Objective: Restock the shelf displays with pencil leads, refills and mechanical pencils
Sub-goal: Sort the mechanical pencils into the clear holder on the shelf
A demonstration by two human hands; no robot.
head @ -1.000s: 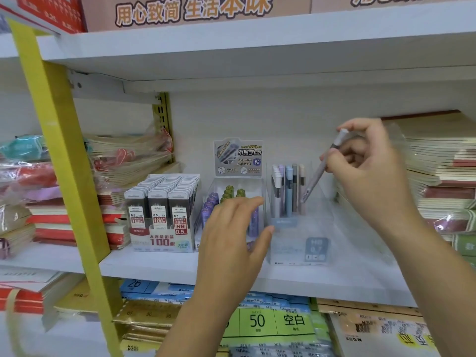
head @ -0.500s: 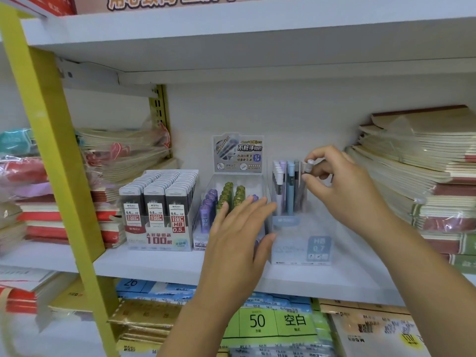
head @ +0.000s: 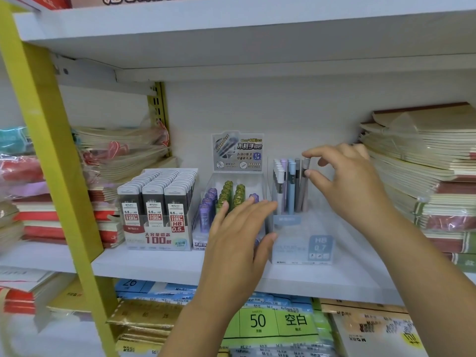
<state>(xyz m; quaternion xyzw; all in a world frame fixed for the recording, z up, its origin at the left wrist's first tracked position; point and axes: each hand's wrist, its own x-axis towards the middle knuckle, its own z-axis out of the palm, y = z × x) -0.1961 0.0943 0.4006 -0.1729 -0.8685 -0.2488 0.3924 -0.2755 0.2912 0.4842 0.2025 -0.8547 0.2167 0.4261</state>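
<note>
Seating the grey mechanical pencil (head: 303, 191) upright in the clear display box (head: 304, 246), just below right hand (head: 353, 186) fingers (head: 322, 152) lightly pinching its cap. Left hand (head: 237, 240) flat, straight fingers bracing the box. Next, likely: gentle release, straight upward.

- Mechanical pencils (head: 286, 186): white, lilac, blue, upright in right clear box (head: 304, 249); grey pencil (head: 304, 188) stands rightmost.
- Lead tubes (head: 226, 194): purple, green, middle box (head: 200, 244).
- Lead cases (head: 154, 199): left box (head: 157, 240), three rows.
</note>
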